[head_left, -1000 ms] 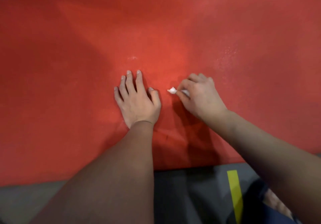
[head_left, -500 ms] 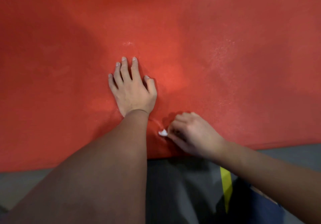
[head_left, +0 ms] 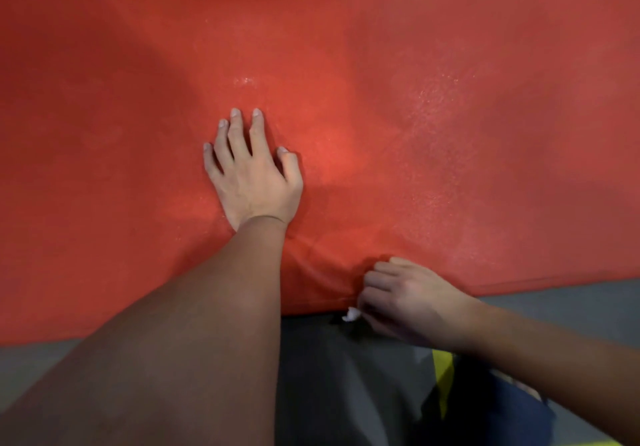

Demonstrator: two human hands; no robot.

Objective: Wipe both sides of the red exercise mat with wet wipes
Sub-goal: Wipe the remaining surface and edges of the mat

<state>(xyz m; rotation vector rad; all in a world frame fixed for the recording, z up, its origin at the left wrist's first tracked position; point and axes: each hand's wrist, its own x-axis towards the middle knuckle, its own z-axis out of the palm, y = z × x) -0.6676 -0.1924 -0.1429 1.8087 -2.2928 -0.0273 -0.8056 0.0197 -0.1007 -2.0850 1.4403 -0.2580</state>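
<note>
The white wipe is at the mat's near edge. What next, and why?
Probably the right hand should carry the wet wipe up the red mat for a fresh stroke: it sits at the near edge, floor beyond, while the left hand braces the mat.

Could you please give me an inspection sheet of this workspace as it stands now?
Surface: grey floor beneath the red exercise mat.
Job's things: mat spread out, creased near its near edge; white wet wipe at that edge.
Clutter: nothing seen.
Grippers: left hand rests on the mat, fingers spread; right hand pinches the wipe.
Cables: nothing seen.
Surroundings: yellow stripe and dark blue fabric at lower right; dim light.
</note>
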